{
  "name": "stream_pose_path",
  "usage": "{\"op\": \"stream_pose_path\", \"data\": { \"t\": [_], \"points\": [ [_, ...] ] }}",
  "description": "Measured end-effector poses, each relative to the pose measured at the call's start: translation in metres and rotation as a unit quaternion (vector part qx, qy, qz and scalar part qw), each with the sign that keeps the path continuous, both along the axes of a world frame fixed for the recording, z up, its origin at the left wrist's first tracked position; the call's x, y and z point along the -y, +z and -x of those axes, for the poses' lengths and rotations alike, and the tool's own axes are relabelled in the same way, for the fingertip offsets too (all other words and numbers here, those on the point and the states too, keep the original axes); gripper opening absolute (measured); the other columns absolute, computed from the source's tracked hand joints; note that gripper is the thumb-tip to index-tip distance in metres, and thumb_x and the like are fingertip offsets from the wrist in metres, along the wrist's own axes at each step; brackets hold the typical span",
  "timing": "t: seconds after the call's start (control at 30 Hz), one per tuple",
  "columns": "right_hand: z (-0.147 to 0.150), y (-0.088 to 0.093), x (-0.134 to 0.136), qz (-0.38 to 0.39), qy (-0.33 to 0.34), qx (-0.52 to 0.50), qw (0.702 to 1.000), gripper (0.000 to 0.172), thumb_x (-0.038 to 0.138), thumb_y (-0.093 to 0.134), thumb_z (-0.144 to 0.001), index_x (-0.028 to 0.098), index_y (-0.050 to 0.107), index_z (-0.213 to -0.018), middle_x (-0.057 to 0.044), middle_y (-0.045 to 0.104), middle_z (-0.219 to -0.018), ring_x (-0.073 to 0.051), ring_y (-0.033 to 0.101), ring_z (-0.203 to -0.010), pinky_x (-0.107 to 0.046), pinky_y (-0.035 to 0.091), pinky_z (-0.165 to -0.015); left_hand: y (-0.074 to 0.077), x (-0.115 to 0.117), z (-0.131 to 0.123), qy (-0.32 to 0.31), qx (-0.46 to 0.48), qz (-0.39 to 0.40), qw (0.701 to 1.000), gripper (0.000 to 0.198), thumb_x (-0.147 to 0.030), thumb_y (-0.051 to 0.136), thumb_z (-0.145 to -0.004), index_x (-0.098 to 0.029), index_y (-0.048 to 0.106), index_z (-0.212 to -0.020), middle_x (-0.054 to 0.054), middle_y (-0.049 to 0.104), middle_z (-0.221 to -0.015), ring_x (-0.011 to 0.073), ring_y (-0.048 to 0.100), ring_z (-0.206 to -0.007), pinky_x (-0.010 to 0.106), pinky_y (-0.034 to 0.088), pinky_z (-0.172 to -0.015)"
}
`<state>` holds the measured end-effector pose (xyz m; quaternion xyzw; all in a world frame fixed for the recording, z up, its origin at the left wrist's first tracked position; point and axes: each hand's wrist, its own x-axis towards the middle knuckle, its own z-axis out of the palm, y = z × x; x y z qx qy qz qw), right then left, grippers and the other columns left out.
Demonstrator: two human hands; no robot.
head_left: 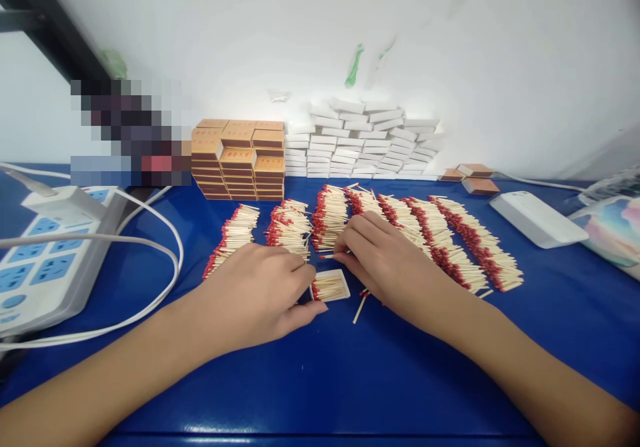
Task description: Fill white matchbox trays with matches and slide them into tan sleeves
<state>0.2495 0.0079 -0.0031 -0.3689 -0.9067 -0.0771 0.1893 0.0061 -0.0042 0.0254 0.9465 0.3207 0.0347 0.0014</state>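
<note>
A small white matchbox tray (345, 286), partly filled with red-headed matches (327, 288), sits on the blue table in front of me. My left hand (270, 287) grips the tray's left end between thumb and fingers. Just above and to the right, my right hand (377, 254) is pinched closed, with a match (327, 256) sticking out leftward from its fingertips. Whether more matches are in that pinch is hidden. Rows of loose matches (331, 217) lie behind both hands, heads to the left. One loose match (359, 308) rests below the right hand.
Orange matchboxes (240, 160) are stacked against the wall, beside a pile of white matchbox trays (360, 144). Several orange boxes (480, 186) and a white oblong device (537, 219) lie to the right. At the left, a power strip (50, 254) trails white cables (177, 260).
</note>
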Motion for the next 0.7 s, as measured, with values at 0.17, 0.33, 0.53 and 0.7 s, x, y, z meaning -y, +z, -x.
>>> {"op": "stream_pose_path", "data": {
  "t": [0.17,0.33,0.53,0.7],
  "points": [
    [-0.002,0.008,0.004,0.015,-0.001,-0.032,0.999,0.019,0.017,0.052,-0.11,0.014,0.065,-0.097,-0.011,0.064,-0.095,-0.026,0.057,-0.092,-0.039,0.05,-0.083,0.0,-0.001,-0.001,0.005,-0.007,-0.005,1.0,0.029,-0.047,0.069,-0.1,-0.019,0.073,-0.091,0.002,0.075,-0.08,0.024,0.073,-0.072,0.035,0.046,-0.06],
    [-0.002,0.015,0.014,-0.011,0.029,-0.025,0.999,0.019,0.011,0.053,-0.108,0.014,0.065,-0.094,-0.009,0.063,-0.09,-0.024,0.056,-0.088,-0.037,0.049,-0.08,0.002,-0.002,-0.002,0.019,-0.008,-0.009,1.0,0.029,-0.046,0.069,-0.1,-0.019,0.07,-0.088,0.002,0.075,-0.08,0.025,0.074,-0.072,0.036,0.045,-0.058],
    [0.004,0.007,0.02,-0.029,0.054,0.01,0.998,0.022,0.007,0.053,-0.106,0.013,0.067,-0.09,-0.009,0.062,-0.087,-0.024,0.055,-0.085,-0.038,0.048,-0.078,0.003,-0.001,-0.002,0.031,0.008,-0.003,0.999,0.027,-0.043,0.069,-0.1,-0.019,0.067,-0.086,0.001,0.074,-0.079,0.0234,0.073,-0.072,0.034,0.041,-0.058],
    [0.01,0.005,0.022,-0.02,0.056,0.022,0.998,0.021,0.008,0.054,-0.105,0.013,0.067,-0.089,-0.01,0.063,-0.088,-0.026,0.055,-0.085,-0.04,0.049,-0.078,0.001,-0.001,-0.001,0.013,0.019,-0.006,1.0,0.029,-0.041,0.07,-0.099,-0.019,0.066,-0.081,0.001,0.073,-0.078,0.0216,0.071,-0.069,0.034,0.042,-0.058]
  ]
}}
